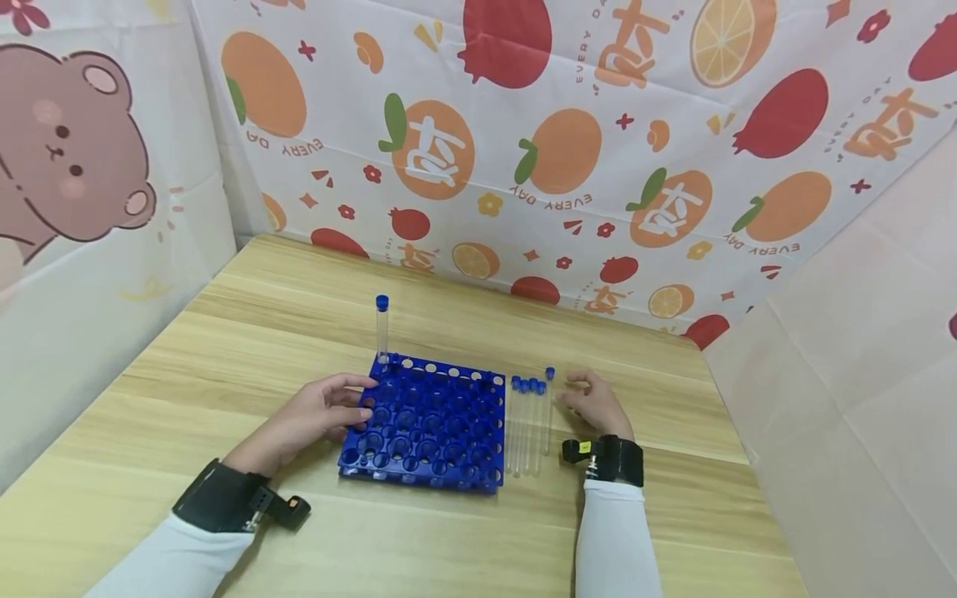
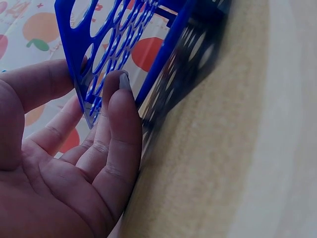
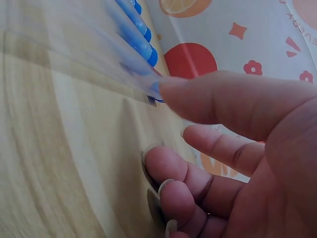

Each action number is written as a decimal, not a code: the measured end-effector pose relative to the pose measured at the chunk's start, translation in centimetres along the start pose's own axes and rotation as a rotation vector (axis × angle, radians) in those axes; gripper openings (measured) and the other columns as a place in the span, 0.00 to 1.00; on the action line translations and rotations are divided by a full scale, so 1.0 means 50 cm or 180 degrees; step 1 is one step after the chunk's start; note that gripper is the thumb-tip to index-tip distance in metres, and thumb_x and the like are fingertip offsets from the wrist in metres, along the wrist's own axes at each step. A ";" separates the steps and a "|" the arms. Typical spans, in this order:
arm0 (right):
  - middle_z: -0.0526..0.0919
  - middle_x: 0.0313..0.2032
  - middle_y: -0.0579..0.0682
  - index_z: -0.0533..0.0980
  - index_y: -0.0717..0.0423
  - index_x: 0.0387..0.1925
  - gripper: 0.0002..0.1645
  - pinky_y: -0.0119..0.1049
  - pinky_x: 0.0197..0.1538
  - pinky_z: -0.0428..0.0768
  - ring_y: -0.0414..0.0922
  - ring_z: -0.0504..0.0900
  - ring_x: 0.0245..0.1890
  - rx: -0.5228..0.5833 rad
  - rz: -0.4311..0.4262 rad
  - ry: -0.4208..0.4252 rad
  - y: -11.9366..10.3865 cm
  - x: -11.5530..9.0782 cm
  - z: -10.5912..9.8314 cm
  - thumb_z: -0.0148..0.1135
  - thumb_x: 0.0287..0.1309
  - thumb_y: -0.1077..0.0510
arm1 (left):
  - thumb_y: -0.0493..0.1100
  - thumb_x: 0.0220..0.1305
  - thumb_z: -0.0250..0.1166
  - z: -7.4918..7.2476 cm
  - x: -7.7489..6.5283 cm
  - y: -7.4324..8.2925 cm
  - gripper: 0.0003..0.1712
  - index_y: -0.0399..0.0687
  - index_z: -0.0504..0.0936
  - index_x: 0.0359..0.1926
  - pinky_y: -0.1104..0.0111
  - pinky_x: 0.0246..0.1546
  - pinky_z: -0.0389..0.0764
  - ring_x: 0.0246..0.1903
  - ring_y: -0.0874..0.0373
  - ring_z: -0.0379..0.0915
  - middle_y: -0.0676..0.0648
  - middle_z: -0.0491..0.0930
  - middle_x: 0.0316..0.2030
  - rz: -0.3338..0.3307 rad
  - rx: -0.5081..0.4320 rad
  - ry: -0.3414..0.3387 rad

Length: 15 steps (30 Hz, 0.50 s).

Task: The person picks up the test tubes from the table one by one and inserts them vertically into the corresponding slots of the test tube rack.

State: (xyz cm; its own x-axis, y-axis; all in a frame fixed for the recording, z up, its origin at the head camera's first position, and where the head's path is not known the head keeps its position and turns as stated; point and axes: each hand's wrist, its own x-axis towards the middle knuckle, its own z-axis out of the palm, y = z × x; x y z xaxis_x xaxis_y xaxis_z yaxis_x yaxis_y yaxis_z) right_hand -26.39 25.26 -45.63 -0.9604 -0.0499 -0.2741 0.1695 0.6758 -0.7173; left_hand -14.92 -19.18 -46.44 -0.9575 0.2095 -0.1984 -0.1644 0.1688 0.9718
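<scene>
A blue test tube rack point(image 1: 415, 436) stands on the table, with one blue-capped clear test tube point(image 1: 382, 330) upright at its far left corner. My left hand point(image 1: 317, 415) holds the rack's left side; the left wrist view shows thumb and fingers point(image 2: 124, 114) about the edge of the perforated plate point(image 2: 72, 54). Right of the rack, several capped clear tubes point(image 1: 527, 428) lie side by side. Beside them is my right hand point(image 1: 598, 407), fingers loosely bent and holding nothing. Its thumb point(image 3: 198, 99) is close to the nearest tube's blue cap point(image 3: 155, 90); whether they touch I cannot tell.
The wooden table point(image 1: 419, 548) backs onto a fruit-print cloth point(image 1: 508, 216). A bear-print cloth point(image 1: 67, 141) hangs at the left, and a pale wall point(image 1: 860, 332) borders the right side.
</scene>
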 end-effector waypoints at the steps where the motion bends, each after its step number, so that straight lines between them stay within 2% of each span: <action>1: 0.78 0.41 0.55 0.72 0.51 0.60 0.30 0.34 0.33 0.73 0.46 0.75 0.35 -0.0006 0.0009 0.0009 -0.001 0.000 0.001 0.68 0.58 0.49 | 0.43 0.63 0.68 0.000 0.000 0.000 0.35 0.40 0.67 0.67 0.60 0.37 0.85 0.42 0.53 0.81 0.31 0.74 0.58 -0.0012 -0.0004 0.0013; 9: 0.79 0.37 0.54 0.74 0.53 0.57 0.26 0.34 0.32 0.73 0.46 0.76 0.32 -0.0075 -0.0013 0.0124 -0.004 0.003 0.009 0.68 0.57 0.54 | 0.43 0.64 0.67 0.004 -0.002 0.008 0.34 0.39 0.66 0.67 0.60 0.36 0.85 0.43 0.52 0.81 0.30 0.73 0.59 0.0042 -0.0004 -0.0005; 15: 0.81 0.35 0.53 0.74 0.53 0.57 0.24 0.34 0.32 0.73 0.46 0.78 0.31 -0.0029 -0.0012 0.0148 -0.002 0.006 0.016 0.65 0.60 0.52 | 0.42 0.64 0.67 0.004 -0.005 0.009 0.34 0.39 0.67 0.67 0.61 0.36 0.85 0.42 0.52 0.81 0.30 0.74 0.58 0.0027 -0.0017 0.0015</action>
State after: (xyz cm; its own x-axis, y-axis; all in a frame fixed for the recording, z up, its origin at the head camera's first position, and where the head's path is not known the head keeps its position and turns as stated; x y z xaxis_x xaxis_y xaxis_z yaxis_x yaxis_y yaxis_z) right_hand -26.51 24.58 -46.16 -0.9703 -0.0183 -0.2411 0.1642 0.6824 -0.7123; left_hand -14.68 -18.96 -45.99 -0.9600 0.2063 -0.1896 -0.1576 0.1619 0.9742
